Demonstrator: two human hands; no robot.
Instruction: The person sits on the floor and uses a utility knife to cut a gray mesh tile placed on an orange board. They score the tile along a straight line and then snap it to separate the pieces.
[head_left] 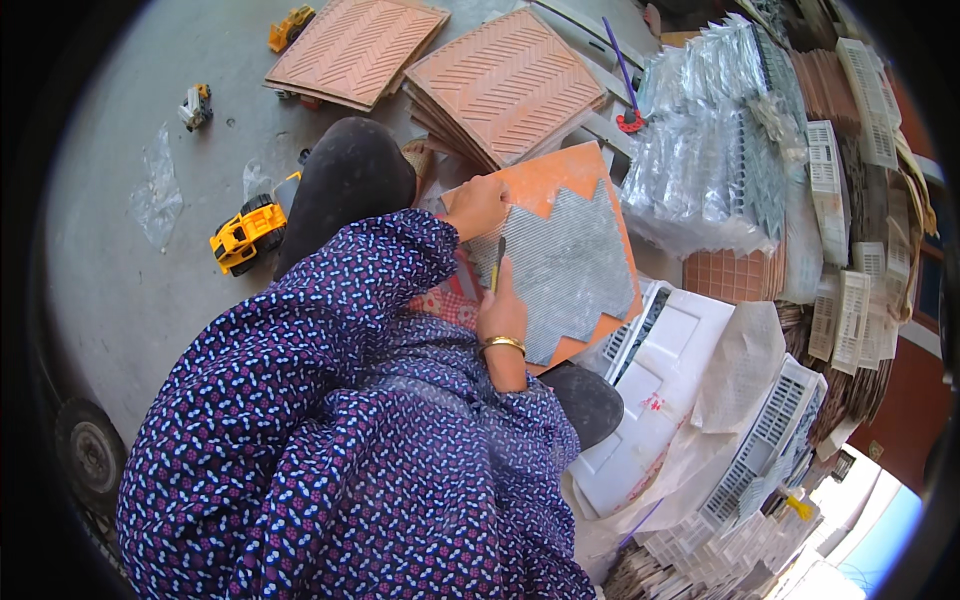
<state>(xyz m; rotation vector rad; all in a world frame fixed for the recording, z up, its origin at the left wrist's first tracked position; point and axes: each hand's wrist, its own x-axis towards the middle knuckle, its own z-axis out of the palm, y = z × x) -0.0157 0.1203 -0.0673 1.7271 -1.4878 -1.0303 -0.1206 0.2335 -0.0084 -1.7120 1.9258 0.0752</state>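
You have an orange tile [560,175] tilted across your lap, just right of the frame's centre, with a grey mesh sheet [565,265] with zigzag edges lying on its face. Your left hand [478,205] grips the tile's upper left edge, fingers closed over the rim. Your right hand [502,310], with a gold bangle [503,345] at the wrist, is closed around a thin dark tool with a yellow handle [497,265], its tip resting at the left edge of the mesh. The two hands sit apart, one above the other along the tile's left side.

Your blue patterned sleeves [340,400] fill the lower centre of the frame.

Above the tile, in the upper middle, two stacks of ribbed terracotta tiles [505,85] lie on the grey floor [120,250]. To their right a purple-handled tool with a red end [625,85] lies on pale strips. In the upper right sits a heap of clear shiny plastic packages [715,150], and just below it a small stack of checkered reddish tiles [735,275]. White moulded plastic trays [660,390] and white grid frames [775,430] crowd the lower right.

On the left a yellow toy loader [245,232] stands near your knee, with a smaller toy vehicle [196,105] and a yellow toy [290,25] in the upper left.
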